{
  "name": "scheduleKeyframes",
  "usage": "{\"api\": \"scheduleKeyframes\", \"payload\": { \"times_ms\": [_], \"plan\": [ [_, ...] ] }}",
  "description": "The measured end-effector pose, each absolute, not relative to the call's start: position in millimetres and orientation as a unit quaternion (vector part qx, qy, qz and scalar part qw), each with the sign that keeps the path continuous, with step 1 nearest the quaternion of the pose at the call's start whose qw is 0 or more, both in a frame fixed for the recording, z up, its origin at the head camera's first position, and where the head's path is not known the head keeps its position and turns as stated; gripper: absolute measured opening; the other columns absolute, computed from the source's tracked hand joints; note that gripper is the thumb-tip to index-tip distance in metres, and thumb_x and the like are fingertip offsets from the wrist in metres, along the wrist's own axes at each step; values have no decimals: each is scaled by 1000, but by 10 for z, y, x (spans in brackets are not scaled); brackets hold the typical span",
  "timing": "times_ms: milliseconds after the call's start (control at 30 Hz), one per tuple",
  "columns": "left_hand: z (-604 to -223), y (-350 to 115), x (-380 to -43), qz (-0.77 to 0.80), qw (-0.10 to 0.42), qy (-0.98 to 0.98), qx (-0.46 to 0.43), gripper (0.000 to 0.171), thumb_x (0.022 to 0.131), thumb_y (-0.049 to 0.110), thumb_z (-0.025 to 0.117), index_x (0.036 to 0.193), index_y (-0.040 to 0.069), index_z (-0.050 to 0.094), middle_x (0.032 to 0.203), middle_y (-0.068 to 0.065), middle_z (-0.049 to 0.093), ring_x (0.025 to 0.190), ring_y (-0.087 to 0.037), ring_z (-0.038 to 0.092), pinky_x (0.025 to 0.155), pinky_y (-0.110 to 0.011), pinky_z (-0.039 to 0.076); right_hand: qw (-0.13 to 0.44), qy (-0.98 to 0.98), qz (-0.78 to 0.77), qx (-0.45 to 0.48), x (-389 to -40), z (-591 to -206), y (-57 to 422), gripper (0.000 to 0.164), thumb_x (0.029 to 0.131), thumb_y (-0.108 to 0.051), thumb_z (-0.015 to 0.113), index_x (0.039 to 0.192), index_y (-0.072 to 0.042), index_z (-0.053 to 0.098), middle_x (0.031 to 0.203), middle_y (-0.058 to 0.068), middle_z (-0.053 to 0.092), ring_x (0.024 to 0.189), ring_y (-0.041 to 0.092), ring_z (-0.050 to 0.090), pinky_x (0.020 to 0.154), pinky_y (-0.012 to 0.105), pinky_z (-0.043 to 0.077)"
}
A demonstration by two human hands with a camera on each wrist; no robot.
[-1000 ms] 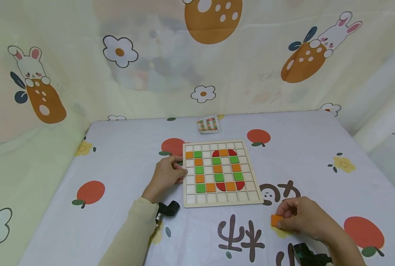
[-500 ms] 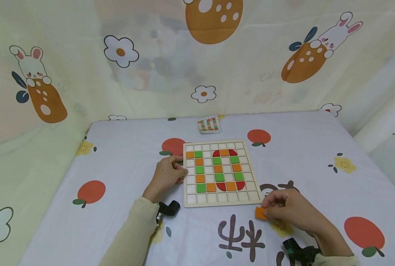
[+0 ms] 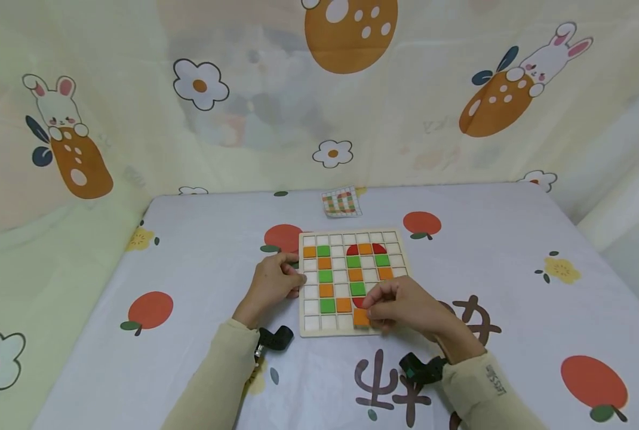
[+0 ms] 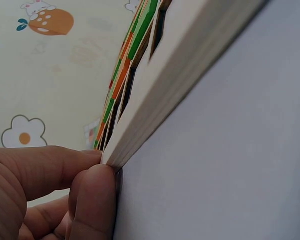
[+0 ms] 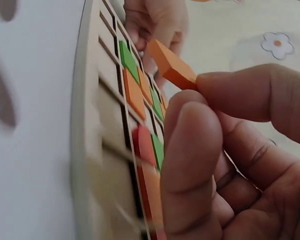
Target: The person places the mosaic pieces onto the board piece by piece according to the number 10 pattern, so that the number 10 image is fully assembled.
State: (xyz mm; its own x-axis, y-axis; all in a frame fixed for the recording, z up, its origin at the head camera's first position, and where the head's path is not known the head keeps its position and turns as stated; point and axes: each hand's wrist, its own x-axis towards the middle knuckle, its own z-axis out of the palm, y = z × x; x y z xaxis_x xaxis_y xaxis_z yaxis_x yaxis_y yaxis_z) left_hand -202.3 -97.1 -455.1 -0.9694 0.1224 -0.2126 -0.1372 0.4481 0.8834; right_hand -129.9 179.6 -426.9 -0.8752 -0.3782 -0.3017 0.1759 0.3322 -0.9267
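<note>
A square pale wooden grid board (image 3: 311,323) lies on the table in the head view, with green, orange and red flat tiles in several of its cells. My left hand (image 3: 269,279) holds its left edge; in the left wrist view the thumb (image 4: 95,195) and index finger meet at the board's side. Over the front part of the grid, my right hand (image 3: 405,307) pinches an orange square tile (image 3: 361,318) between thumb and index finger. That tile (image 5: 171,65) shows tilted above the board in the right wrist view. My right hand hides the board's front right corner.
Behind the board lies a small printed card (image 3: 341,203) with a coloured grid pattern. A white cloth (image 3: 201,239) printed with fruit, flowers and dark lettering covers the table. A patterned curtain (image 3: 266,161) hangs along the back and sides.
My right hand has carried the orange tile leftward and away from me, from the table at the right to above the front of the board. My left hand stays at the board's edge.
</note>
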Motion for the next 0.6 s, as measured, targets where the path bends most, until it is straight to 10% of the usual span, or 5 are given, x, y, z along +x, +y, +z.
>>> {"api": "scheduleKeyframes", "payload": {
  "times_ms": [600],
  "plan": [
    [-4550, -994, -2028, 527, 127, 841, 7, 49, 89, 5, 80, 136, 2, 65, 85, -7, 64, 59, -13, 63, 55, -22, 58, 256, 799, -542, -40, -1716, -4311, 1086, 7, 92, -10, 76, 95, -4, 77, 75, 8, 67, 65, 17, 62, 58, 25, 58]
  ]
}}
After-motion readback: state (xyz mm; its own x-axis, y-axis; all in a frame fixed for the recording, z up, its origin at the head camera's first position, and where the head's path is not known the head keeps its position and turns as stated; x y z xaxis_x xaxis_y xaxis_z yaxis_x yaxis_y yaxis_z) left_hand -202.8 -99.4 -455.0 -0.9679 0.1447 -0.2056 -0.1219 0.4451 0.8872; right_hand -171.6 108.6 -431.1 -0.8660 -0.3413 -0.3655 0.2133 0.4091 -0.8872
